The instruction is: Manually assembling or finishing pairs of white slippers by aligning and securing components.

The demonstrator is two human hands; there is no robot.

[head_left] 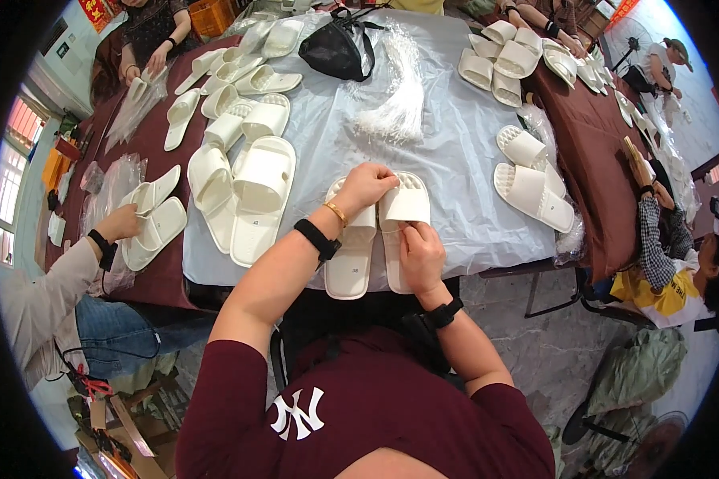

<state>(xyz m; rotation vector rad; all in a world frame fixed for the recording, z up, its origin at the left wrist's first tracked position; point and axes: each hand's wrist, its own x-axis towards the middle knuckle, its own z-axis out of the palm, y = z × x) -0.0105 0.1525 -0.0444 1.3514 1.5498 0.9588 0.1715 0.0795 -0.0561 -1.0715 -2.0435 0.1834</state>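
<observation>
A pair of white slippers lies in front of me at the table's near edge: the left slipper (pixel 348 271) and the right slipper (pixel 406 205), side by side with toes away from me. My left hand (pixel 364 190) reaches over the left slipper's strap, its closed fingertips at the inner side of the right slipper's strap. Curled fingers of my right hand (pixel 423 251) pinch at that strap's near edge. Whatever is between the fingertips of either hand is too small to make out. Beyond the slippers lies a bundle of thin clear plastic strands (pixel 395 92).
Several white slippers (pixel 262 180) stand to my left, others (pixel 535 191) to my right. A black mesh bag (pixel 337 46) lies at the back on the pale plastic sheet (pixel 319 120). Co-workers' hands (pixel 120 222) handle slippers at the left, far and right sides.
</observation>
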